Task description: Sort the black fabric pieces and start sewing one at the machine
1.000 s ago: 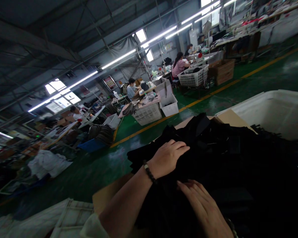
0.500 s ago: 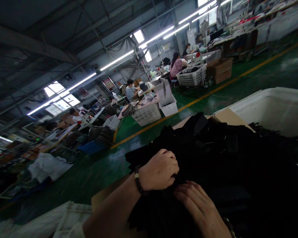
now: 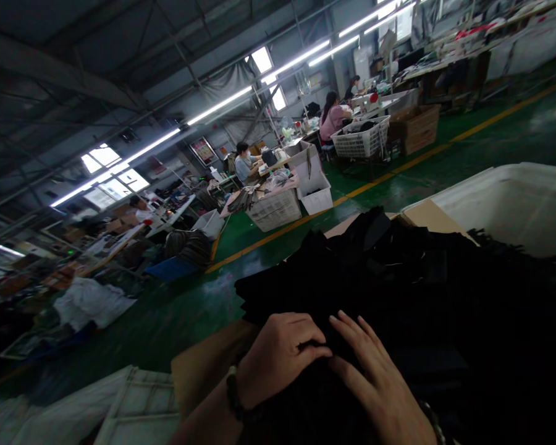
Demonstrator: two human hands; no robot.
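Observation:
A large heap of black fabric pieces (image 3: 296, 278) fills the area before me, so dark that single pieces are hard to make out. My left hand (image 3: 280, 352), with a beaded bracelet at the wrist, is closed on black fabric, thumb against the curled fingers. Close beside it, my right hand (image 3: 375, 377) lies on the heap, fingers stretched out and somewhat spread. Its thumb side almost meets the left thumb. Cardboard (image 3: 208, 364) shows under and beside the heap at the left.
A white plastic bin (image 3: 505, 194) stands at the right, a white crate (image 3: 141, 402) at lower left. Across the green floor (image 3: 167, 321) with its yellow line, several people sit at sewing tables. A white basket (image 3: 361, 141) and a brown box (image 3: 417, 130) stand near them.
My left hand has come down and nearer to me, now pinching fabric. My right hand has shifted slightly up, and its fingers have spread apart.

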